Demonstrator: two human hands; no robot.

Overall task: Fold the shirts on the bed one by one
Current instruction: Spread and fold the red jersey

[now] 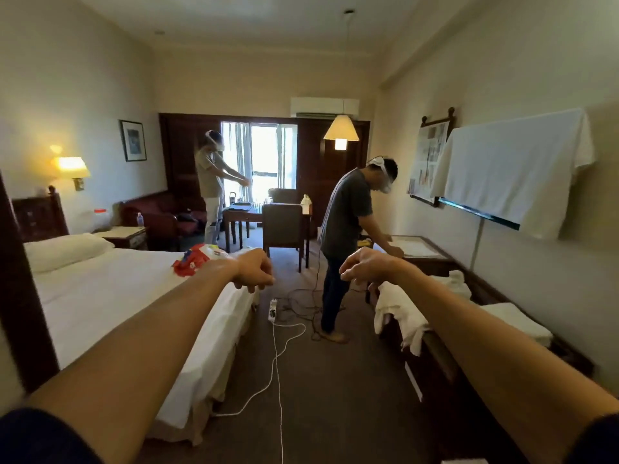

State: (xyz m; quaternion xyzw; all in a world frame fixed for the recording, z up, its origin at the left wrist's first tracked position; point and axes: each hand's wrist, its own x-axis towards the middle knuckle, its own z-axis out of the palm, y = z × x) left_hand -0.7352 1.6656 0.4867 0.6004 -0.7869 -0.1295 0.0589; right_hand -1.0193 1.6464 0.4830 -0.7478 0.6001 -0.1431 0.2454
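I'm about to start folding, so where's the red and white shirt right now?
In the head view, the red and white shirt lies on the bed near its right edge, just beyond the left hand.

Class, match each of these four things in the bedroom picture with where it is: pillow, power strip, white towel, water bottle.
Things:
1. pillow
2. power strip
3. white towel
4. water bottle

Places:
A. on the carpet between the beds
B. draped over the wall fixture on the right
C. at the head of the bed
D. on the nightstand

Pairs: 1-C, 2-A, 3-B, 4-D
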